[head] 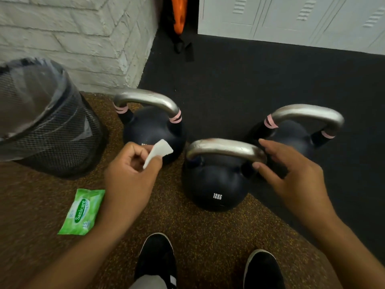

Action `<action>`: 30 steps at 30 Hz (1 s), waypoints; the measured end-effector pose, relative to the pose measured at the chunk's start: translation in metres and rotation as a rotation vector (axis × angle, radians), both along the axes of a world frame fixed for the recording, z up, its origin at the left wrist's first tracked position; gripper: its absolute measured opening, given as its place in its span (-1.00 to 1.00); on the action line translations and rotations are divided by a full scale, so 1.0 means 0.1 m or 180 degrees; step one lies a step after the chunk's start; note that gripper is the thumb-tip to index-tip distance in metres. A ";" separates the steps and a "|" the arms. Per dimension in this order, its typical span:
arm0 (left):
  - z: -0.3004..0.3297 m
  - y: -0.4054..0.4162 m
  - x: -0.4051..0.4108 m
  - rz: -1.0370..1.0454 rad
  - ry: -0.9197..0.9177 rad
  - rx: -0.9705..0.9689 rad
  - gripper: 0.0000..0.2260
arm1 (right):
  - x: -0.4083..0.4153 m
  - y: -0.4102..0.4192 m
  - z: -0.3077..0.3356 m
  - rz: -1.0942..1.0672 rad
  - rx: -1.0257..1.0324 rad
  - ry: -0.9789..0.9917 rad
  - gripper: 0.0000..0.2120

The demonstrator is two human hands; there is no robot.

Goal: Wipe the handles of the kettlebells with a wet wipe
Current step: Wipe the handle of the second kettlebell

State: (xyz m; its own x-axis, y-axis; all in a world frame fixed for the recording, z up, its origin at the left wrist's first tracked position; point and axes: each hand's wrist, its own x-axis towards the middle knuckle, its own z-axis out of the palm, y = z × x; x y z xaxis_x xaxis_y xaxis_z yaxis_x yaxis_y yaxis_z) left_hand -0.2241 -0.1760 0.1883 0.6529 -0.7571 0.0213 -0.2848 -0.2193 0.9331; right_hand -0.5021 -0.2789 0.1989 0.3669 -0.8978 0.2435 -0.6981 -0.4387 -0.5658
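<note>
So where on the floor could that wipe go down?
Bare brown mat lies between the green wipe pack, the shoes and the near kettlebell. The dark floor behind is open. It is crowded between the three kettlebells and beside the bin.

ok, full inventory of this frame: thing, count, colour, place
kettlebells: 3, black with silver handles, on the floor, centre
wet wipe: 1, white, pinched in the left hand
wipe pack: 1, green, on the brown mat, left
bin: 1, black mesh with clear liner, far left
strap: 1, orange and black, hanging at top
lockers: white, top right
shoes: 2, black, bottom
left hand: holds the wipe
right hand: fingers on the nearest kettlebell's handle
</note>
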 end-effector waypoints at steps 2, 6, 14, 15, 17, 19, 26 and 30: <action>-0.08 -0.06 0.02 0.0043 -0.0036 0.0039 -0.79 | -0.02 -0.02 0.01 0.0122 0.0074 0.0228 -0.51; -0.23 -0.16 -0.02 0.0119 -0.0004 -0.0051 -0.77 | -0.03 -0.12 0.07 0.0167 0.0089 0.0355 -0.59; -0.29 -0.27 -0.27 0.0168 -0.0264 0.0022 -0.82 | -0.05 -0.19 0.01 0.0331 -0.0292 0.0492 -0.66; -0.29 -0.29 -0.28 0.0119 -0.0343 0.0016 -0.84 | -0.03 -0.17 -0.02 0.0341 -0.0419 0.0451 -0.66; -0.31 -0.30 -0.29 0.0007 -0.0488 0.0048 -0.85 | -0.01 -0.14 -0.08 0.0332 -0.0539 0.0387 -0.59; -0.33 -0.29 -0.31 -0.0131 -0.0689 0.0071 -0.79 | -0.02 -0.10 -0.14 0.0291 -0.0599 0.0401 -0.59; -0.40 -0.20 -0.41 -0.0595 -0.0797 0.0000 -0.63 | 0.08 0.09 -0.30 -0.0102 -0.0796 0.0235 -0.56; -0.44 -0.19 -0.46 -0.0870 -0.0794 0.0102 -0.56 | 0.10 0.13 -0.36 -0.0114 -0.0788 0.0191 -0.58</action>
